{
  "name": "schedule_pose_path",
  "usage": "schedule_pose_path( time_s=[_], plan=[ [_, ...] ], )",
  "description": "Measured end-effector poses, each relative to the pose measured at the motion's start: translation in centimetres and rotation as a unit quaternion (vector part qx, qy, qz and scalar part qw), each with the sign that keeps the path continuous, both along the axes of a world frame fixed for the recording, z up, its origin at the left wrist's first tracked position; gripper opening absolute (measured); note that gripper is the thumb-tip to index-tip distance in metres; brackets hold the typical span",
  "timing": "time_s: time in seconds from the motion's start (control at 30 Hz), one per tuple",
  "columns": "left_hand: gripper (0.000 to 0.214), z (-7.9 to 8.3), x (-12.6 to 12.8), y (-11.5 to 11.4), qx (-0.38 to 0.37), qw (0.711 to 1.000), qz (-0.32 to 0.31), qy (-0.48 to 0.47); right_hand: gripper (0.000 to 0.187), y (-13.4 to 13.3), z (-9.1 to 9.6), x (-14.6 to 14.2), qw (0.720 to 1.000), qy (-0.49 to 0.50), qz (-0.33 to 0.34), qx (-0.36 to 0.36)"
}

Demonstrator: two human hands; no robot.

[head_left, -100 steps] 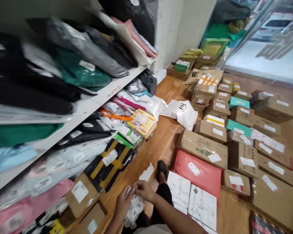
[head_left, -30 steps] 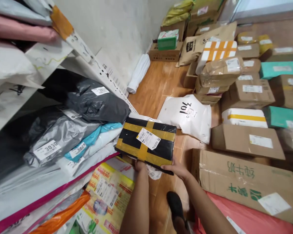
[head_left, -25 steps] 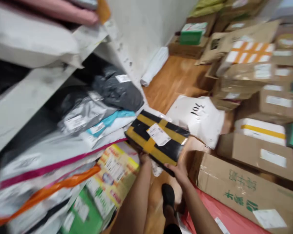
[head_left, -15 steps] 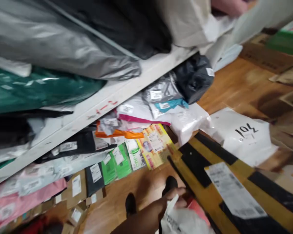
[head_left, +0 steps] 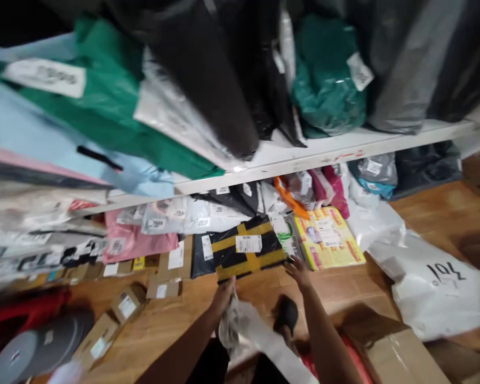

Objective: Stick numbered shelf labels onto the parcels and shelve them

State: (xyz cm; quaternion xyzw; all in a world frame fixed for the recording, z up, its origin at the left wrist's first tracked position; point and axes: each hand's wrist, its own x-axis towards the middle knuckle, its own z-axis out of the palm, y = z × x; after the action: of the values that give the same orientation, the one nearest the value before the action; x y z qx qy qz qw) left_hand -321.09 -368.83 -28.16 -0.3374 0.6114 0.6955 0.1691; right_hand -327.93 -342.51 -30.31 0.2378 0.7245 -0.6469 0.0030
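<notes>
A flat parcel in black wrapping with yellow-brown tape (head_left: pixel 232 249) and a white label lies at the front of the row under the shelf, over some green packets. My left hand (head_left: pixel 224 296) is closed on a crumpled white plastic bag (head_left: pixel 260 330), which hangs down toward my legs. Its knuckles are close to the parcel's near left corner; whether they touch it I cannot tell. By the parcel's right corner, my right hand (head_left: pixel 298 272) has its fingers apart and holds nothing. A yellow and red printed packet (head_left: pixel 326 237) lies just right of it.
Above, a white shelf (head_left: pixel 264 172) carries several bagged parcels, including a teal bag (head_left: pixel 330 80). A white bag (head_left: pixel 436 288) marked 301 and a cardboard box (head_left: pixel 408 354) are at right. Small boxes (head_left: pixel 128 303) and a grey cylinder (head_left: pixel 40 341) stand at left.
The taped parcel has gone from close by on the right to the row under the shelf. My right hand has come into view, apart from it. The view has turned left.
</notes>
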Motion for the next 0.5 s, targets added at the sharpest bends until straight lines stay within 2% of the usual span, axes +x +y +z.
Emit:
schedule_pose_path(
  time_s=[0.1, 0.2, 0.27, 0.33, 0.4, 0.5],
  plan=[
    [0.036, 3.6, 1.1, -7.9, -0.078, 0.993, 0.055, 0.071, 0.048, -7.5, 2.3, 0.9, 0.998, -0.015, 0.050, 0.025],
    [0.037, 9.2, 3.5, -13.2, -0.135, 0.975, 0.110, 0.140, 0.044, -15.9, 7.1, 4.6, 0.990, -0.007, 0.144, 0.014],
    [0.042, 13.0, 5.7, -15.2, -0.197, 0.951, 0.141, 0.191, 0.042, -21.4, 10.9, 8.1, 0.969, 0.009, 0.244, -0.025],
    [0.046, 16.2, 8.0, -16.5, -0.241, 0.925, 0.175, 0.236, 0.036, -26.2, 14.6, 11.7, 0.928, 0.039, 0.357, -0.098],
    [0.048, 18.8, 10.4, -17.9, -0.239, 0.910, 0.217, 0.262, 0.032, -30.1, 17.7, 14.5, 0.902, 0.071, 0.404, -0.136],
    [0.048, 21.8, 14.2, -21.3, -0.219, 0.894, 0.282, 0.272, 0.027, -35.3, 21.3, 16.8, 0.894, 0.100, 0.419, -0.122]
  ],
)
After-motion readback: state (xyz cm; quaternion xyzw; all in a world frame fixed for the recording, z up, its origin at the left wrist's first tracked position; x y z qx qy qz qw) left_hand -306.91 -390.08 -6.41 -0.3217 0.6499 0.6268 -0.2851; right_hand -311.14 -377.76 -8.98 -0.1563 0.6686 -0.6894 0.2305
